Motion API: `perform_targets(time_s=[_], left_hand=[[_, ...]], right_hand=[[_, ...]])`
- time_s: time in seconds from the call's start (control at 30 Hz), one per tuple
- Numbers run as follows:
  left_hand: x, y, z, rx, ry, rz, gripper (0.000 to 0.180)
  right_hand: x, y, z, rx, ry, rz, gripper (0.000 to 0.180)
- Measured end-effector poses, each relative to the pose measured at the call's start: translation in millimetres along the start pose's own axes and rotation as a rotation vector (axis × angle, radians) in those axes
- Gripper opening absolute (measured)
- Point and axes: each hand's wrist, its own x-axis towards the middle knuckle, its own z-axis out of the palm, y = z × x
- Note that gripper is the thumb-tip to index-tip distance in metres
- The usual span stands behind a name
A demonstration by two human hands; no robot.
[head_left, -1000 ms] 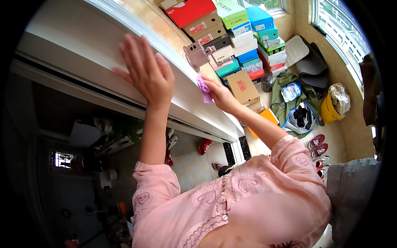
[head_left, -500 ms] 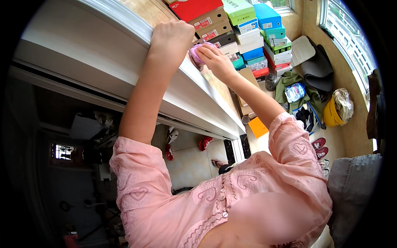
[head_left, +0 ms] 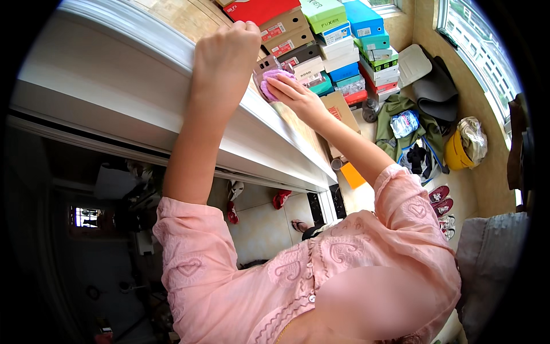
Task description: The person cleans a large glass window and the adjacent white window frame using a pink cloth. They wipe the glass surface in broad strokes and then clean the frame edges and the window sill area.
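A pink-purple cloth [head_left: 271, 85] is bunched under the fingers of my right hand [head_left: 299, 101], which presses it against the wood-toned wall beside the white door frame [head_left: 132, 92]. Just above the cloth shows part of a greyish wall plate [head_left: 266, 64], apparently a switch or socket; the cloth overlaps its lower part. My left arm reaches up in front of the frame, and my left hand [head_left: 226, 60] is closed in a fist at the frame's edge. Its fingertips are turned away, so whatever they grip is hidden.
Stacked shoe boxes [head_left: 344, 60] stand beyond my right hand. Farther right are a green garment [head_left: 392, 135], a yellow bucket [head_left: 457, 152] and a dark rolled mat [head_left: 438, 89] under the window. Shoes [head_left: 440, 200] lie on the floor, and a dark room opens at left.
My right hand and the cloth have shifted slightly toward me, uncovering more of the wall plate. My left hand stays in a fist at the frame. The whole view has shifted a little.
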Motion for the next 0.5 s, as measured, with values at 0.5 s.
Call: perform_targets(time_s=[0.5], left_hand=[[-2, -1, -14, -0.103, 0.025, -0.078, 0.004]], right_hand=[[28, -3, -8, 0.061, 0.006, 0.068, 0.043]])
